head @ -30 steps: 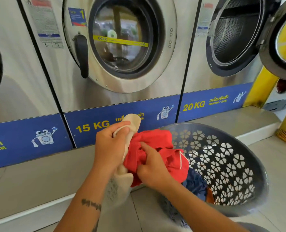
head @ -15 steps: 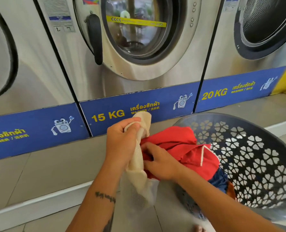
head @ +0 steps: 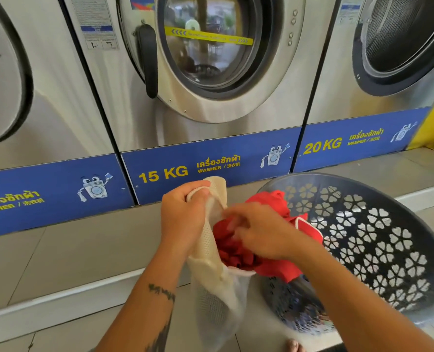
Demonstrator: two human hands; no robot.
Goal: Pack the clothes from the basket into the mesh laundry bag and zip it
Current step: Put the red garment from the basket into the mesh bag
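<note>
My left hand [head: 183, 214] grips the top edge of the cream mesh laundry bag [head: 214, 283], which hangs open below it. A red garment [head: 238, 252] is partly inside the bag's mouth, and its other end trails over the rim of the dark grey basket [head: 378, 240]. My right hand [head: 261, 231] is closed on the red cloth at the bag's opening, its fingers blurred. The basket tilts toward me, and dark clothes show through its holes low down.
A row of steel washers stands behind: the 15 KG washer [head: 211, 52] with its door closed, the 20 KG washer [head: 398, 41] with an open drum. A raised grey tiled step [head: 71, 252] runs below them. A toe shows at the bottom edge.
My right hand has moved up and left, pushing more of the red garment down into the bag's mouth. The view has shifted lower and nearer to the washers.
</note>
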